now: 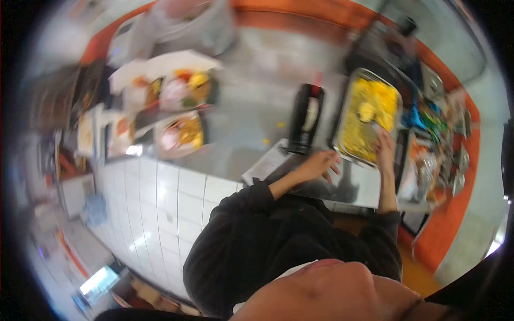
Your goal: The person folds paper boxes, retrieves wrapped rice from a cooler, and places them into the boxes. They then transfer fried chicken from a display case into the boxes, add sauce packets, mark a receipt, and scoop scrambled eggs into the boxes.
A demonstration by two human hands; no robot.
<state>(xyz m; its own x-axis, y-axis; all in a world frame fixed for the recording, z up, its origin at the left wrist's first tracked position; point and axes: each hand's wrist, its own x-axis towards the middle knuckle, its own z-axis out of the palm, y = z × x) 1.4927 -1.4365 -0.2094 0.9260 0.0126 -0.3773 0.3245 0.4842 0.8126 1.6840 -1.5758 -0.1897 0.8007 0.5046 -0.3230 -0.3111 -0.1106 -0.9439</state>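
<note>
My right hand (pixel 384 151) is closed around a metal serving utensil (pixel 369 132), its exact kind blurred, which reaches into a metal tray (pixel 336 145) of yellow food (pixel 356 125). A rounded yellow lump (pixel 366 112) lies at the utensil's far end. Close to the tray's near left corner, my left hand (pixel 320 163) hovers with its fingers apart and nothing in them. Beyond that hand lies a long black object (pixel 305 120) with a pale middle and a red tip. A printed paper sheet (pixel 267 163) rests left of my left hand.
Several open white food boxes (pixel 179 132) with food inside stand on the steel counter (pixel 249 101) at left. Behind them sits a translucent plastic bag (pixel 201 32). Packets and wrappings (pixel 428 155) crowd the right side. Yellow crumbs (pixel 266 142) dot the counter.
</note>
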